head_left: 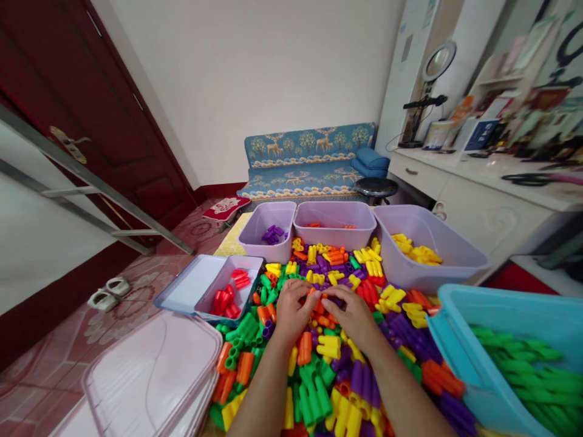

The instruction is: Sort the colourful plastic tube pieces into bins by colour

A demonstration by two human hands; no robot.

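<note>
My left hand [293, 306] and my right hand [353, 311] meet over the middle of a pile of plastic tube pieces. Between their fingertips is an orange tube piece [317, 296], partly hidden by the fingers. Around my wrists lie joined tubes in several colours: an orange piece [305, 348], a yellow piece [328, 346], a green piece [315, 397] and purple pieces [363, 382]. Beyond my fingers, red pieces [368, 294] and more yellow pieces [390, 298] lie loose.
Bins ring the pile: a lilac bin [264, 250] with purple pieces, a lilac bin [334, 237] with orange, a lilac bin [410, 276] with yellow, a turquoise bin [460, 349] with green. A box [249, 262] holds red pieces. Stacked lids [150, 376] lie left.
</note>
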